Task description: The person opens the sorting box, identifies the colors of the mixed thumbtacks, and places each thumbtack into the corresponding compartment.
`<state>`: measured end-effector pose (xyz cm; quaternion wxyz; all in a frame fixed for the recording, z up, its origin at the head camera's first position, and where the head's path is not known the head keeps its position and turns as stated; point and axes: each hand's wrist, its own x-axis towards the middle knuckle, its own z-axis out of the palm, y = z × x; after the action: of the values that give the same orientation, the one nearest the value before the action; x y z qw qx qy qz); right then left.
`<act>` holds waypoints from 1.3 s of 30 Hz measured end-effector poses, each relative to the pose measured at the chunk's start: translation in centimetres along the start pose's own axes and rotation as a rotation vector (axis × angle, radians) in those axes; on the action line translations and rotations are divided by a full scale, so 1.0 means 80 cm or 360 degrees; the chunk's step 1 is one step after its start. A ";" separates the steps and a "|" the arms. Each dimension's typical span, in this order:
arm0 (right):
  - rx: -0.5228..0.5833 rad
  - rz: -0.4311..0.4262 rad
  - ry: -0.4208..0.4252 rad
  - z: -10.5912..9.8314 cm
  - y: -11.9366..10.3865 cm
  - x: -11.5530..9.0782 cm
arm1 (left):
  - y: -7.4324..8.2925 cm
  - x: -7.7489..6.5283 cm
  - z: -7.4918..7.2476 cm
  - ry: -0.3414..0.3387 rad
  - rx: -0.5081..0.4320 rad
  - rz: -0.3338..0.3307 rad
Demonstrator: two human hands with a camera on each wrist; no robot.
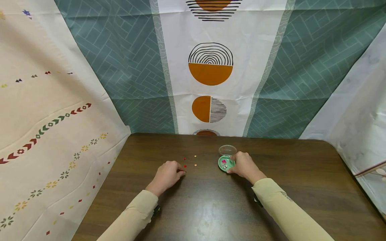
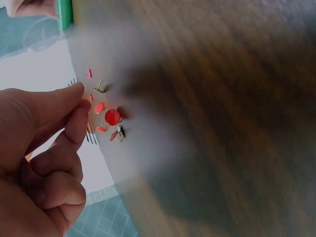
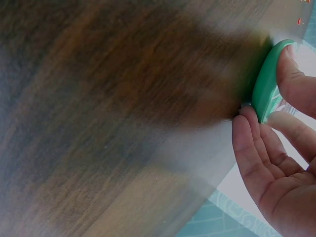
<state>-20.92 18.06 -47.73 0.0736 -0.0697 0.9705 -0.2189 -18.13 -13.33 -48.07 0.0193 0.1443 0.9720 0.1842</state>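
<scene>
My left hand (image 1: 169, 174) is low over the table, thumb and index fingertips brought together beside several loose thumbtacks. A dark speck shows at its fingertips in the head view; whether they pinch something is unclear. In the left wrist view, a red thumbtack (image 2: 112, 117) lies near the fingertips, with a gold thumbtack (image 2: 100, 87) and a pink one (image 2: 90, 73) farther off. My right hand (image 1: 245, 165) grips the side of a round green case (image 1: 220, 167), thumb on its rim. Inside the case are pink and silvery pieces (image 1: 224, 161). Its clear lid (image 1: 227, 150) is flipped back.
The dark wooden table (image 1: 193, 207) extends around both hands. Two gold tacks (image 1: 195, 165) form a short column between the left hand and the case. Patterned cloth (image 1: 138, 67) hangs behind the far edge, and a cream cloth (image 1: 60, 140) borders the left side.
</scene>
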 end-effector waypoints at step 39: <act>-0.0003 -0.0011 0.0019 0.001 -0.001 0.001 | 0.001 0.001 0.010 -0.0011 0.0052 0.0016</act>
<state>-20.94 17.90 -47.78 0.0669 -0.0717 0.9709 -0.2186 -18.12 -12.95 -48.77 0.0195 0.1501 0.9741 0.1678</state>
